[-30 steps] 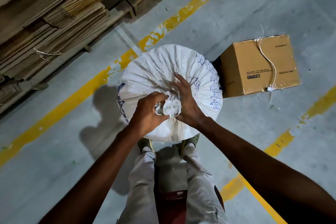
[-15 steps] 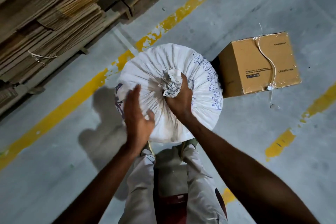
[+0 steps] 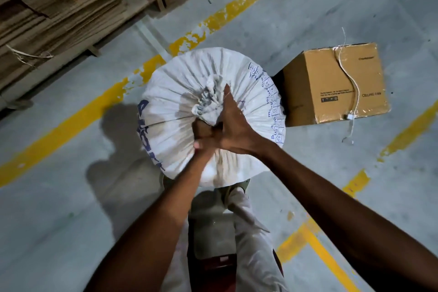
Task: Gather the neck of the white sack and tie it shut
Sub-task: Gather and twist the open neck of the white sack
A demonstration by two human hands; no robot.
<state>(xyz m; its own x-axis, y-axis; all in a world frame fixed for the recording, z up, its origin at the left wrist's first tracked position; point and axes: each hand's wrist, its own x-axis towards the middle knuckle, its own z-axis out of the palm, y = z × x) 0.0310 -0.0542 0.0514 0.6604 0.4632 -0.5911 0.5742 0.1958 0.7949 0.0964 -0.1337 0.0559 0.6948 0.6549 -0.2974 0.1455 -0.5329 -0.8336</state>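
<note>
The full white sack [image 3: 180, 92], printed with blue letters, stands on the floor in front of my feet. Its top is bunched into a twisted neck [image 3: 208, 99] at the middle. My right hand [image 3: 233, 127] wraps the neck from the near right side, with one finger lying straight up along it. My left hand [image 3: 201, 136] is blurred and partly under the right hand; its fingers are curled at the base of the neck. A thin line runs across the sack to the left of the neck; whether it is a string or a crease I cannot tell.
A brown cardboard box [image 3: 331, 92] sits just right of the sack, with a white cord [image 3: 350, 78] draped over it. Stacks of flattened cardboard on pallets [image 3: 59, 7] fill the upper left. Yellow lines [image 3: 71, 123] cross the grey concrete floor.
My left hand, lifted open beside the sack half a second ago, has come back to the base of the neck under the right hand. The right hand has kept its hold.
</note>
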